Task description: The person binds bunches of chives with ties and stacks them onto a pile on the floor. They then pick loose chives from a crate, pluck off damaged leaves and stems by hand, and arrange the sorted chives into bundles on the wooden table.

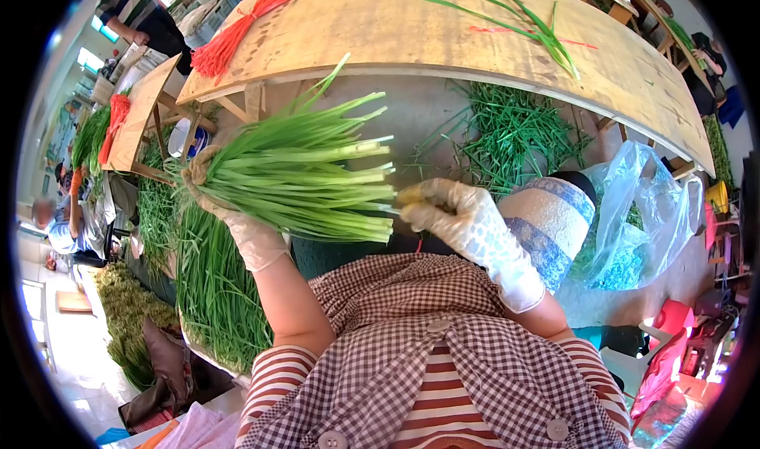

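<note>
A thick bunch of garlic chives lies sideways in front of me, its pale cut ends pointing right. My left hand, in a glove with tan fingertips, is wrapped round the leafy side of the bunch. At the pale ends, my right hand, in a whitish glove with yellowed fingertips, pinches what looks like one thin pale stalk. Fingers partly hide that stalk. Beside my left forearm lies a big heap of long garlic chives.
A wooden table stands ahead, bearing a bundle of red ties and a few loose leaves. Green scraps cover the floor beneath. A clear plastic bag sits at right. Other people are at left.
</note>
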Demonstrator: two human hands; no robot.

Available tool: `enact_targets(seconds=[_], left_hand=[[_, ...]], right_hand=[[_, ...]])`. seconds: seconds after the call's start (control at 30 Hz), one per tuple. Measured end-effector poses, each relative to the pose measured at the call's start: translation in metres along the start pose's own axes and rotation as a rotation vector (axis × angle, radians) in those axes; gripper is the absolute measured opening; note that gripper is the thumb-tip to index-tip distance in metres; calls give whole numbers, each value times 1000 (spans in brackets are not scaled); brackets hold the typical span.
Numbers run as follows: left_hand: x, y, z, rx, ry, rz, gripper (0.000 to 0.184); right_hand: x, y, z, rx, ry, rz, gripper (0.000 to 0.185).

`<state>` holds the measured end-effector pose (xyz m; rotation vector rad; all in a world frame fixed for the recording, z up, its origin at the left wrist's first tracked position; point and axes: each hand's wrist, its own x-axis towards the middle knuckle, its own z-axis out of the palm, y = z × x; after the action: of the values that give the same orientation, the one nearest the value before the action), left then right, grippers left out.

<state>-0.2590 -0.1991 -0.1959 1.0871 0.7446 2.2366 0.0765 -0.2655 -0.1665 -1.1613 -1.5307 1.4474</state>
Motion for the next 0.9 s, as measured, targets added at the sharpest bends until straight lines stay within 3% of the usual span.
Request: enact_targets(seconds=[0.13,0.2,0.23,0.27,0.33,0.37,0.4,0.47,0.5,0.6,0.73,0.77,0.9], left_hand=[[6,-23,-13,-118,82,-35,20],[2,-24,-16,-4,83,-23,23],[8,-24,-31,-507,-232,-147,30],[9,-23,-39,-349,-136,-159,32],[6,-19,-50,-37,61,-177,38],[-2,3,-36,-207,-193,-288,41],[0,-4,-42,-56,-170,-172,41],[9,-28,-64,247,-119,57,40],[14,-33,-71,-150,-168,-49,38],[8,-34,-41,-206,24,-150,34],[-3,-7,16,-529,79,-289,23],[0,-4,21,-758,226,-371,21],[0,19,46,-474,250,-379,25]], right_hand=[[0,-4,5,102,-69,44,19],[1,-8,-11,-49,-17,37,16],[5,11,-25,-233,39,-132,14],[8,24,-42,-265,216,-175,12],[12,37,-88,-92,543,10,11],[22,69,-115,-119,738,-7,13],[19,64,-127,-333,769,65,16],[10,49,-107,-128,542,-31,19],[8,38,-88,-36,375,-74,21],[3,7,-26,132,53,-66,25],[14,11,-4,-362,37,-308,20],[16,13,-3,-404,51,-305,20],[19,19,-10,-717,172,-510,14]])
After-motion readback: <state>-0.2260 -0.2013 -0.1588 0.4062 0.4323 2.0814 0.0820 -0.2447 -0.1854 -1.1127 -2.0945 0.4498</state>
